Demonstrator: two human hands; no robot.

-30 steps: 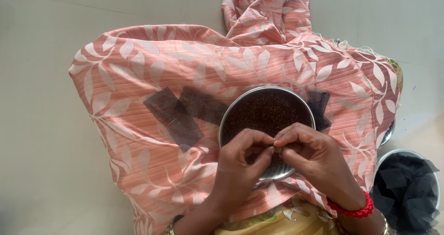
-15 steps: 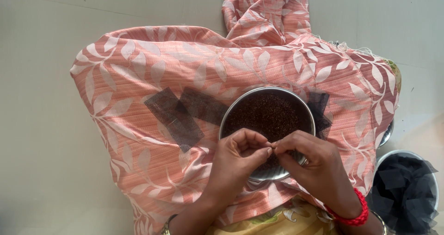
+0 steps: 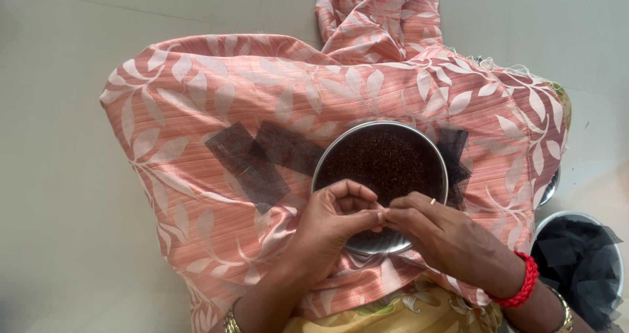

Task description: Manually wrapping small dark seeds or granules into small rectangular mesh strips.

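Dark seeds (image 3: pixel 383 159) fill the steel plate (image 3: pixel 367 242) on the leaf-print cloth (image 3: pixel 216 90). Left hand (image 3: pixel 334 225) and right hand (image 3: pixel 445 238) meet fingertip to fingertip over its near rim, pinching something too small to tell; a nudge could tip the plate, spilling seeds.

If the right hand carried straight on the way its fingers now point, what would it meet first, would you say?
The right hand points toward the left hand, whose fingertips it already touches above the near rim of the round metal dish of dark grains. It would meet those fingers first.
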